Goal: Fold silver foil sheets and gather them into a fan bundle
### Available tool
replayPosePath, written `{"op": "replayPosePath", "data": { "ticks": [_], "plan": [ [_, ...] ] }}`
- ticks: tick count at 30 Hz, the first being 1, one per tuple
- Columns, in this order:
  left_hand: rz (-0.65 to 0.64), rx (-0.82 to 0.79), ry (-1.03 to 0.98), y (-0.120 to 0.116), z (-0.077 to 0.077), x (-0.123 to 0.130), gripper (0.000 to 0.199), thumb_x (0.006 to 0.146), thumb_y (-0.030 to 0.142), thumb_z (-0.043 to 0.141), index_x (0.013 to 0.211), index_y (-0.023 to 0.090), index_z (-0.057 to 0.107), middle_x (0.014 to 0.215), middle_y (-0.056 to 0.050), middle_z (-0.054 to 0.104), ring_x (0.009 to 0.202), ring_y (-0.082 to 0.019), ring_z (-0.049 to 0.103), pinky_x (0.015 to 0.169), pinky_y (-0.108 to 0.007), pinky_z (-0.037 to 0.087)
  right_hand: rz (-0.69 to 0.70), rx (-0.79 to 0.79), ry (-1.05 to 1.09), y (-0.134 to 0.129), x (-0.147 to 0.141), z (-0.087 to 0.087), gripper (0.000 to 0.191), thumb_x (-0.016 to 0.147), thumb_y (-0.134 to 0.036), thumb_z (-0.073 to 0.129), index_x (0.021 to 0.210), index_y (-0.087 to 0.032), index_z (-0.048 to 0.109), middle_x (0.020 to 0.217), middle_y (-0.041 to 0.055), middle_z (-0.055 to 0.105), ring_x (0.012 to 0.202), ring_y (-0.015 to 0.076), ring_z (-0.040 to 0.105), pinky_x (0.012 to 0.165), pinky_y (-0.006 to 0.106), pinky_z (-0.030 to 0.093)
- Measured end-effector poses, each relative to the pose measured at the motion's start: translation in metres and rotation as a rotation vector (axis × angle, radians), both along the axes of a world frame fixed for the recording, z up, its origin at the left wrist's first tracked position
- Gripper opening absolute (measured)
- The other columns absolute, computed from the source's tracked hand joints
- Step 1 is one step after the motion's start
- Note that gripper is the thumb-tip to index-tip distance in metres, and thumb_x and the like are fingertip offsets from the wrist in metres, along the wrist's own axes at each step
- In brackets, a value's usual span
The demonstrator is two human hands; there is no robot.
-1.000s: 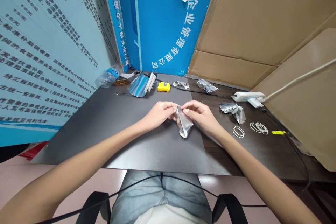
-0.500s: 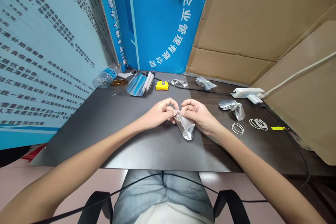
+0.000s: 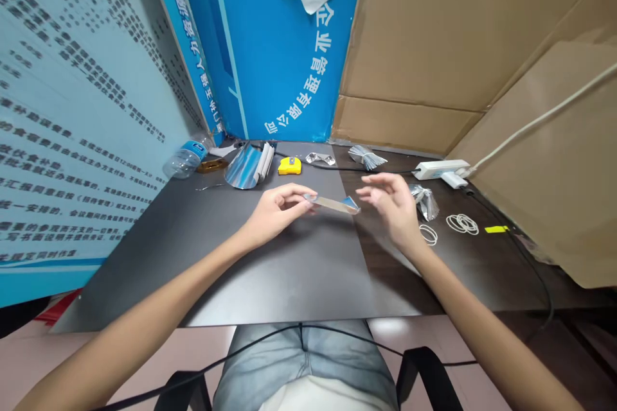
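The desk (image 3: pixel 279 286) is part gray and part dark brown wood, with a blue board (image 3: pixel 270 45) and brown cardboard (image 3: pixel 414 45) standing behind it. Closest are the person's blue jeans (image 3: pixel 260 359), between two black chair arms (image 3: pixel 421 363).

Over the middle of the desk, the left hand (image 3: pixel 274 210) has its grip pinched on one end of a thin, shiny foil piece (image 3: pixel 336 205). The foil piece points across to the right hand (image 3: pixel 394 209). That hand's grip is spread, with the thumb away from the fingers, and it is near the other end.

Over on the right lie some white loops (image 3: pixel 463 224), a small yellow strip (image 3: pixel 496 229) and a shiny bundle (image 3: pixel 426 203), partly behind the right hand. A bit farther back is a white power strip (image 3: pixel 441 169) with a plug in it.

Near the back, from right to left, sit a fan of thin silver strips (image 3: pixel 368 158), a small shiny piece (image 3: pixel 320 158), a yellow tape measure (image 3: pixel 290 166), some curled blue and silver sheets (image 3: pixel 245 167), a brown ring (image 3: pixel 213 166) and a clear bottle (image 3: pixel 186 159) on its side.
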State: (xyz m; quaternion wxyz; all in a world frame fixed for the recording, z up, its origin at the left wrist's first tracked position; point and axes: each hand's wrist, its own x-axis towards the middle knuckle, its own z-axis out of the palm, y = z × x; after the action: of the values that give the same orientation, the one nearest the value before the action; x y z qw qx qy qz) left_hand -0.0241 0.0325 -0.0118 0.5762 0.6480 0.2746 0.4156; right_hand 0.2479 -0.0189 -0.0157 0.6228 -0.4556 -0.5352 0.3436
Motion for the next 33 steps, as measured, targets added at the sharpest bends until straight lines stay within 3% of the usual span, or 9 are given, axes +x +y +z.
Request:
{"op": "replayPosePath", "data": {
  "ticks": [3, 8, 13, 18, 21, 23, 25, 28, 33],
  "plan": [
    [0.206, 0.047, -0.056, -0.003, -0.004, 0.006, 0.034, 0.091, 0.046, 0.083, 0.107, 0.017, 0.081, 0.089, -0.005, 0.078, 0.076, -0.015, 0.072, 0.072, -0.025, 0.060, 0.007, 0.167, -0.187, -0.016, -0.001, -0.010, 0.045, 0.090, -0.037, 0.082, 0.128, -0.030, 0.059, 0.142, 0.0096, 0.063, 0.118, 0.0212, 0.074, 0.107, 0.041, 0.063],
    [0.327, 0.268, 0.041, -0.008, -0.007, 0.010, 0.020, 0.096, 0.040, 0.079, 0.102, 0.023, 0.087, 0.093, -0.004, 0.075, 0.084, -0.013, 0.069, 0.076, -0.023, 0.057, 0.032, 0.126, -0.167, -0.022, -0.026, -0.018, 0.036, 0.095, -0.036, 0.078, 0.123, -0.029, 0.057, 0.125, 0.0089, 0.072, 0.106, 0.0200, 0.078, 0.089, 0.036, 0.069],
    [0.306, 0.396, 0.063, -0.011, -0.005, 0.008, 0.017, 0.098, 0.031, 0.077, 0.110, 0.024, 0.086, 0.107, -0.007, 0.083, 0.095, -0.016, 0.078, 0.087, -0.026, 0.063, -0.049, 0.173, -0.032, -0.023, -0.033, -0.017, 0.049, 0.093, -0.029, 0.080, 0.134, -0.030, 0.053, 0.119, 0.0069, 0.076, 0.107, 0.0180, 0.079, 0.091, 0.033, 0.069],
    [0.265, 0.695, 0.114, -0.021, -0.005, 0.001, 0.031, 0.100, 0.016, 0.070, 0.127, 0.027, 0.080, 0.111, -0.003, 0.085, 0.100, -0.014, 0.081, 0.098, -0.024, 0.064, -0.128, 0.216, -0.055, -0.035, -0.031, -0.019, 0.017, 0.096, -0.020, 0.075, 0.111, -0.026, 0.073, 0.121, 0.0075, 0.078, 0.114, 0.0160, 0.078, 0.100, 0.029, 0.067],
    [0.285, 0.650, 0.102, -0.032, -0.010, 0.000, 0.051, 0.101, 0.015, 0.070, 0.151, 0.025, 0.062, 0.113, -0.004, 0.085, 0.101, -0.015, 0.083, 0.101, -0.025, 0.066, -0.156, 0.219, -0.128, -0.042, -0.032, -0.018, 0.013, 0.096, -0.017, 0.074, 0.104, -0.026, 0.079, 0.115, 0.0074, 0.080, 0.110, 0.0169, 0.079, 0.095, 0.029, 0.069],
    [0.293, 0.549, 0.086, -0.037, -0.013, -0.003, 0.056, 0.101, 0.015, 0.070, 0.154, 0.022, 0.054, 0.112, -0.006, 0.085, 0.103, -0.016, 0.083, 0.099, -0.025, 0.067, -0.149, 0.234, -0.193, -0.046, -0.030, -0.015, 0.014, 0.096, -0.016, 0.073, 0.101, -0.026, 0.081, 0.106, 0.0060, 0.081, 0.102, 0.0170, 0.081, 0.090, 0.029, 0.070],
    [0.267, 0.561, 0.104, -0.039, -0.013, -0.008, 0.041, 0.100, 0.012, 0.071, 0.140, 0.021, 0.064, 0.113, -0.007, 0.085, 0.105, -0.017, 0.083, 0.096, -0.022, 0.067, -0.101, 0.267, -0.276, -0.049, -0.026, -0.011, 0.017, 0.095, -0.012, 0.072, 0.100, -0.026, 0.081, 0.100, 0.0042, 0.083, 0.097, 0.0169, 0.082, 0.088, 0.029, 0.070],
    [0.160, 0.812, 0.163, -0.036, -0.014, -0.022, 0.024, 0.097, 0.005, 0.071, 0.116, 0.019, 0.075, 0.117, -0.008, 0.084, 0.111, -0.017, 0.081, 0.104, -0.023, 0.065, 0.056, 0.313, -0.425, -0.052, -0.017, -0.008, 0.023, 0.094, -0.006, 0.071, 0.101, -0.026, 0.081, 0.098, 0.0022, 0.084, 0.098, 0.0167, 0.082, 0.091, 0.030, 0.069],
    [-0.005, 1.043, 0.265, -0.038, -0.024, -0.048, 0.032, 0.097, 0.006, 0.072, 0.126, 0.020, 0.076, 0.134, -0.012, 0.077, 0.121, -0.019, 0.077, 0.110, -0.029, 0.063, 0.254, 0.333, -0.608, -0.058, -0.005, -0.016, 0.028, 0.095, -0.003, 0.068, 0.108, -0.026, 0.079, 0.103, 0.0004, 0.084, 0.103, 0.0148, 0.080, 0.095, 0.029, 0.067]
  ]
}}
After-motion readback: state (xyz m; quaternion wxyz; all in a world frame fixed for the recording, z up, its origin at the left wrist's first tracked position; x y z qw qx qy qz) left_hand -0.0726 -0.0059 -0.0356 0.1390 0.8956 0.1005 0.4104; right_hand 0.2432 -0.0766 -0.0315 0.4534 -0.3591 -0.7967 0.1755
